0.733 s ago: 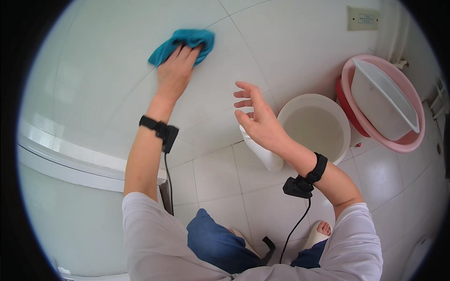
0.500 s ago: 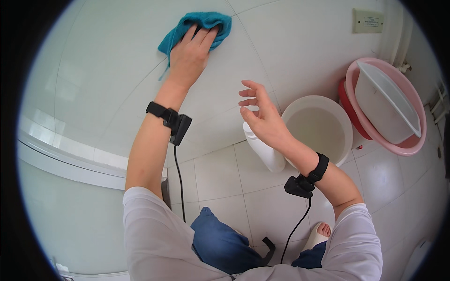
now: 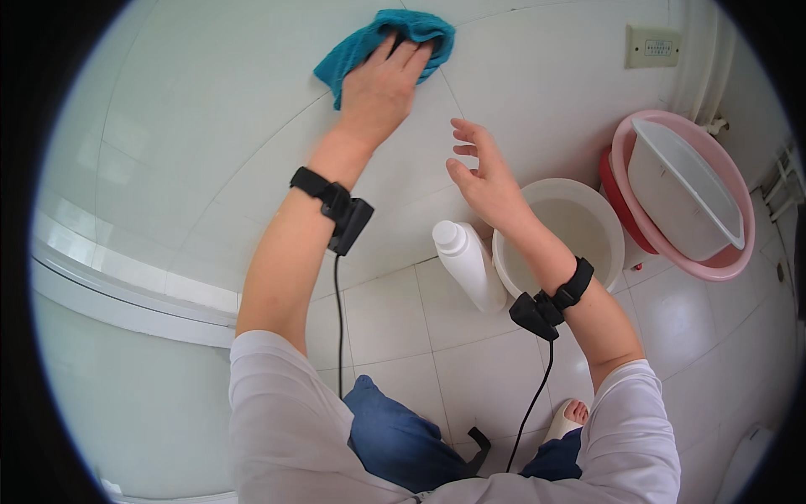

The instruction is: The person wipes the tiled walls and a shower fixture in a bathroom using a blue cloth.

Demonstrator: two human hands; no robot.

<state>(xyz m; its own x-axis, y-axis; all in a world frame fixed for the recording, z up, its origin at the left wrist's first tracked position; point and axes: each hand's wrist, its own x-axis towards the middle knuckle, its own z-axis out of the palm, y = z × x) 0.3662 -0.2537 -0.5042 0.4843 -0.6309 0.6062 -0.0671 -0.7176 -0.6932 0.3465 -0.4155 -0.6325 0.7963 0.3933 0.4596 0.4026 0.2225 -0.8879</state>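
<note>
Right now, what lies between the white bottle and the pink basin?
In the head view, a whitish bucket, partly covered by the right forearm, lies between the white bottle and pink basin; part of a red container shows there too.

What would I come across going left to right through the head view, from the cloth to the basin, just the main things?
Bunched teal fabric cloth, tall white plastic bottle, round off-white bucket, oval pink basin.
</note>
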